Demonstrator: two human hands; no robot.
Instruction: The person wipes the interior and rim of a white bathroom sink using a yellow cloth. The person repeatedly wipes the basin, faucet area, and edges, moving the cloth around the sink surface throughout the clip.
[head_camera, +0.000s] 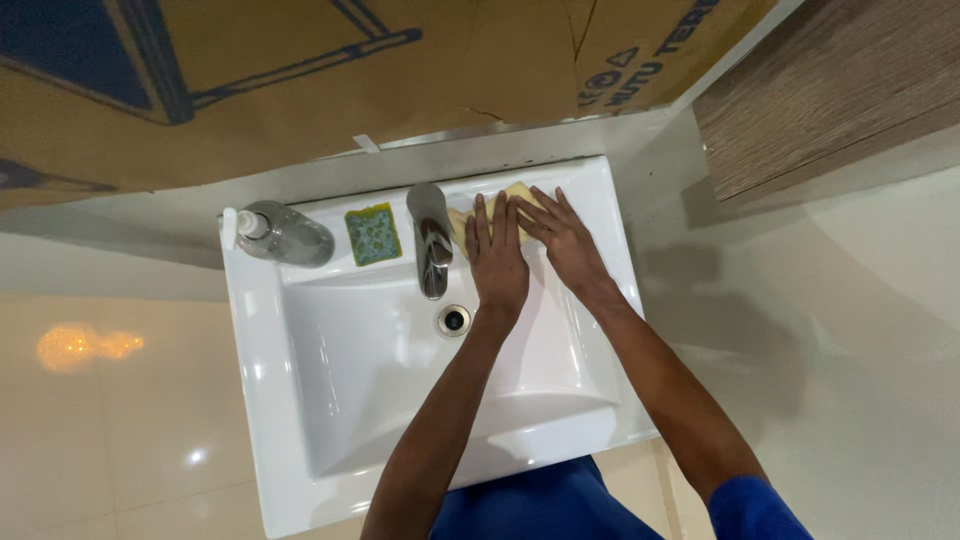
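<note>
Both hands, L & R, flat on yellow cloth; grip apart; faucet adjacent.

you have the faucet standing on the back ledge of the sink, and everything sits around it. just left of the faucet lies a sponge, and further left a bottle lies on its side. just right of the faucet your left hand and right hand rest side by side on a cloth. in front of the faucet, down in the basin, is the drain. behind the faucet a cardboard sheet leans.
</note>
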